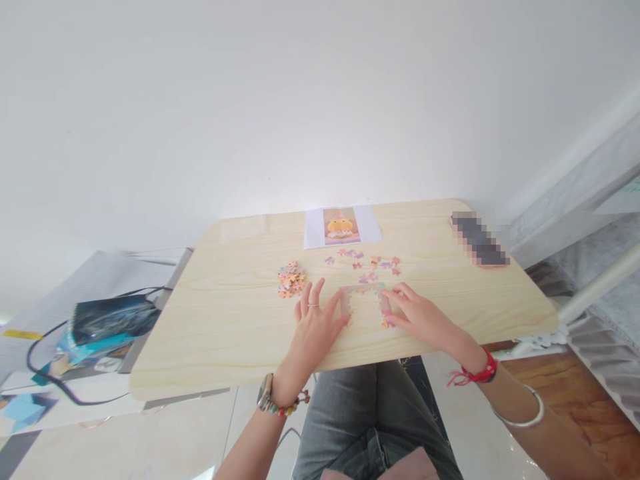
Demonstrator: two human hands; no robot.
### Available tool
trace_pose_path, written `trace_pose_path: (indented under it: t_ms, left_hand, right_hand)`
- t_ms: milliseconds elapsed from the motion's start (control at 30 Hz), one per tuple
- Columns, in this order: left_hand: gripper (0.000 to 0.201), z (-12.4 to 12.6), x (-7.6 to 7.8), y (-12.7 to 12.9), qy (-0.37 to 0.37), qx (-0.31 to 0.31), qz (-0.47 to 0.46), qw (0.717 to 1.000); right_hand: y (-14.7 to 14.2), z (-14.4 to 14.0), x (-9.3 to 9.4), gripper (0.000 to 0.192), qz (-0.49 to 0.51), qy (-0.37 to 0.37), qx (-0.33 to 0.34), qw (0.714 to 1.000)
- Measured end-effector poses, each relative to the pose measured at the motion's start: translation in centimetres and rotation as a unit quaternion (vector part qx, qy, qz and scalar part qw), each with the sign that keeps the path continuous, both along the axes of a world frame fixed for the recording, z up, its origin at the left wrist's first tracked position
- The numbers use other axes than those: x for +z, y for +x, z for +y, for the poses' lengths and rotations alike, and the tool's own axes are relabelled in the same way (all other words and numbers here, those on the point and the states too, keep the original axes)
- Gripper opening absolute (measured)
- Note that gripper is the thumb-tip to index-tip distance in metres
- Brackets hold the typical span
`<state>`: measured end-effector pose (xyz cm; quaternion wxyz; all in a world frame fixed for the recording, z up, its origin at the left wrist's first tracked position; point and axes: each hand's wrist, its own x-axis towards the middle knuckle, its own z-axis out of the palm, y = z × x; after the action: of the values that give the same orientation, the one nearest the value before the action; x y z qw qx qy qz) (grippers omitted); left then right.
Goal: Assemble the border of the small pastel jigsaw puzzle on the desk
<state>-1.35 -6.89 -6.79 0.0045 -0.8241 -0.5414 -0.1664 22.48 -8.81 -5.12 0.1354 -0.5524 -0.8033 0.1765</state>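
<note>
A partly joined jigsaw puzzle border (363, 288) lies on the wooden table in front of me, with a top row and two sides around bare wood. My left hand (319, 323) rests at its left side, fingers spread, thumb and index finger touching the edge. At the right side, my right hand (415, 310) has thumb and fingertips apart, against the edge pieces. Left of the puzzle is a heap of loose jigsaw pieces (291, 279). More scattered pieces (385, 265) lie beyond the border. Behind them is a paper with a printed picture (342, 227) of an orange figure.
A phone-like dark object (480, 240), blurred out, lies at the table's right. A pale clear sheet (243, 228) is at the back left. The wooden table (210, 333) meets a white wall. Packets and papers (110, 320) sit on a lower surface to the left.
</note>
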Motion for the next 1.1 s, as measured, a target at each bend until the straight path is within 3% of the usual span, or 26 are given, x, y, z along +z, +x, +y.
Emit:
trace_pose_path:
  t_ms: [100,200,567,1100]
  left_hand:
    - [0.052,0.7,0.3,-0.1,-0.002,-0.015,0.008,1.0]
    - [0.049,1.1,0.7,-0.1,-0.012,-0.026,0.018,0.999]
    - [0.045,1.3,0.8,0.0,-0.021,-0.023,0.013,0.999]
    - [0.044,1.2,1.1,0.1,-0.025,-0.019,0.005,0.999]
  right_hand:
    - [0.1,0.7,0.7,0.062,0.005,-0.041,0.013,0.999]
    - [0.2,1.7,1.1,0.073,-0.01,-0.063,0.03,0.997]
    - [0.1,2.2,0.5,0.062,-0.025,-0.05,0.032,0.998]
    - [0.1,2.1,1.1,0.063,-0.026,-0.074,0.039,0.996]
